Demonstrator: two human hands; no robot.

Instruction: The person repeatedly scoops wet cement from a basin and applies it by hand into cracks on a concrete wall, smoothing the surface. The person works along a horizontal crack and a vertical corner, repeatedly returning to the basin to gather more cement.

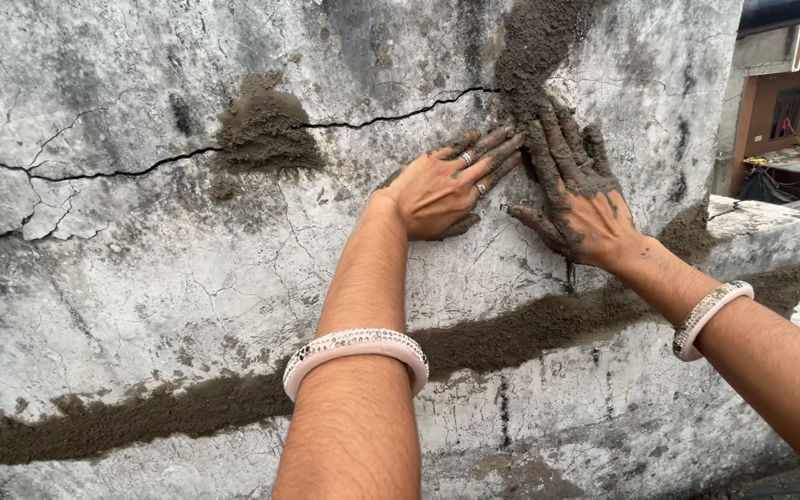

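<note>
Cracked whitewashed wall (122,278) fills most of the view, outdoors. Long dark crack (94,171) runs left to right. Wet grey mortar (534,56) is smeared over its right end, looks packed in to fill it. A second mortar patch (266,130) sits mid-crack; a lower filled seam (511,329) runs the wall's width.

Right hand (581,190) is flat on the wall, fingers spread, coated in mortar, gripping nothing, pressing the wet patch. Left hand (442,190) is flat just beside it, fingers extended and nearly together, fingertips touching the mortar edge, mostly clean, two rings (467,158). One bangle (356,356) per wrist.

Hidden: the crack under the mortar and palms. Can't tell fill depth. Wall base cut off. Brick-red building (789,93) far right, details unclear.
</note>
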